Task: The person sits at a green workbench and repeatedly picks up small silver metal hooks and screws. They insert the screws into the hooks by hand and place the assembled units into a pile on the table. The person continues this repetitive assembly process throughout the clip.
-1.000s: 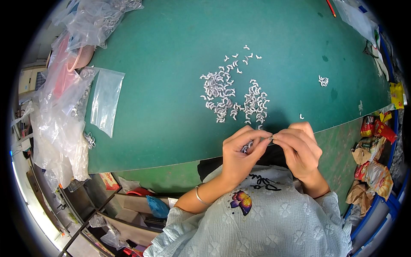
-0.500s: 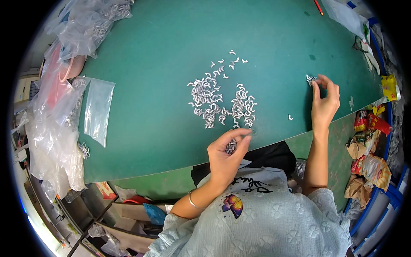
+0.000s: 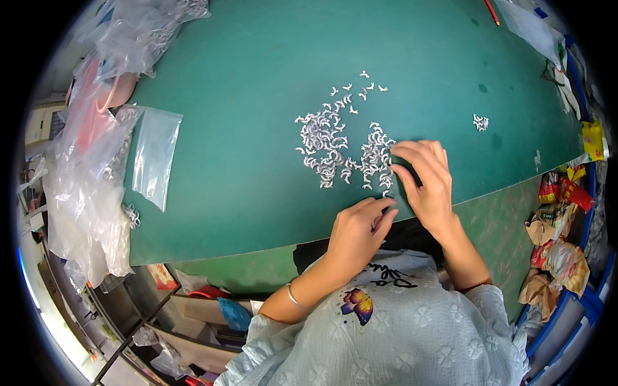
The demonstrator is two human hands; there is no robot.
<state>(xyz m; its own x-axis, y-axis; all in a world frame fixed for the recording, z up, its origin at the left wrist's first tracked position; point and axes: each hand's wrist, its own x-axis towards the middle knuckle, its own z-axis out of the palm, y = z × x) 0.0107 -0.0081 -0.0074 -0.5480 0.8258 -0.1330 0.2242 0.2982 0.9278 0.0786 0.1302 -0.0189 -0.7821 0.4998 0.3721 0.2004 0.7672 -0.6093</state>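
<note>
Green work table (image 3: 244, 161), shelving below (image 3: 129, 334), bright daylight

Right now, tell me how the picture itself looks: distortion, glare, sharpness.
Head view: strong fisheye, the green table edge bows and black corners ring the frame; glare on the clear plastic bags at left; the small silvery parts and both hands look fairly sharp.

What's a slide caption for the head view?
Right hand picks at small silvery parts on green table; left hand at its edge.
</note>
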